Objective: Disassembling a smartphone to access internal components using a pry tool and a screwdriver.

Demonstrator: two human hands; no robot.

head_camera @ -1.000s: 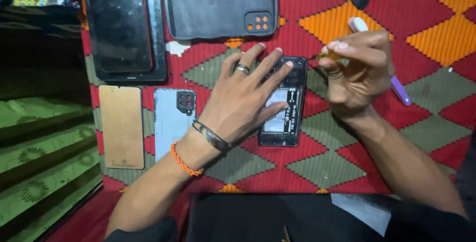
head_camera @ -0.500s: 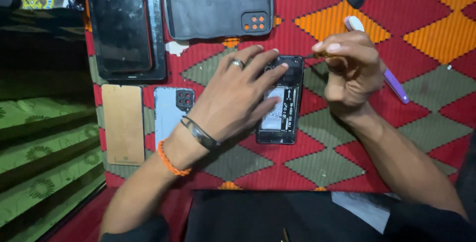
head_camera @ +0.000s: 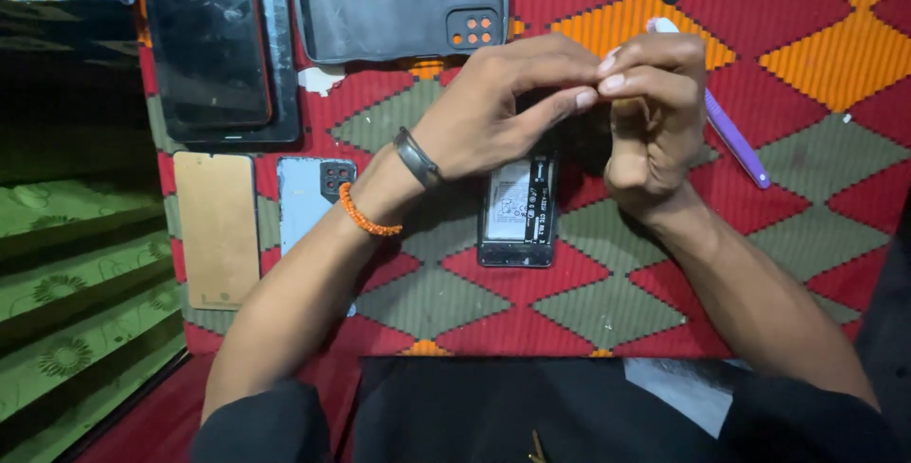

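An opened phone (head_camera: 517, 212) lies back-up on the red patterned cloth (head_camera: 807, 226), its battery and inner parts exposed. Both my hands hover just above its upper end. My left hand (head_camera: 493, 107), with a dark wristband and an orange bead bracelet, reaches right with thumb and fingers pinched against the fingertips of my right hand (head_camera: 655, 117). My right hand is closed around a purple and white pen-like tool (head_camera: 735, 140), which sticks out above and below it. Whatever sits between the fingertips is hidden.
A black phone case with orange camera dots (head_camera: 399, 8) lies at the top, beside a dark phone with a screen (head_camera: 213, 41). A tan back panel (head_camera: 216, 231) and a light blue back cover (head_camera: 308, 202) lie at the left. Green patterned fabric (head_camera: 76, 273) borders the left edge.
My left hand has lifted off the opened phone and moved up and right to meet my right hand's fingertips. The phone's lower half is now uncovered.
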